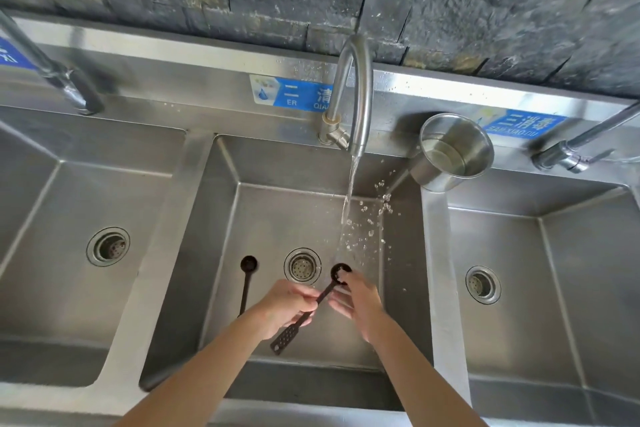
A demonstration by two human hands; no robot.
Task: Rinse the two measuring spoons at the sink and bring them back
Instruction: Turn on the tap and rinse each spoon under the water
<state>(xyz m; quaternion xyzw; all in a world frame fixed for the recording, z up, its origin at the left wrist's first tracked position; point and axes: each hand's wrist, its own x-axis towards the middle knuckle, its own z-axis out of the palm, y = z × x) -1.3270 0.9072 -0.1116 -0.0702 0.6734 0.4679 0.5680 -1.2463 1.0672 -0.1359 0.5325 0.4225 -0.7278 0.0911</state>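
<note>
Off to the left of both hands, one dark measuring spoon is lying on the floor of the middle sink basin, just left of the drain, its bowl pointing away from the person; nobody is touching it, and whether it has been rinsed cannot be told.

The left hand is pinching the handle of the second measuring spoon, fingers closed around the thin middle of it, with the perforated end sticking out below the hand toward the person.

Just to the right, the right hand is reaching onto that spoon's bowl, fingertips rubbing at it, the hand otherwise loosely curled and gripping nothing.

Above and slightly left of the right hand, the faucet is running, its stream landing on the bowl and scattering drops to the right.

Judging by this, the rinsing is underway on at least one spoon. Shutting off the water, collecting both spoons and carrying them back are all yet to come.
</note>
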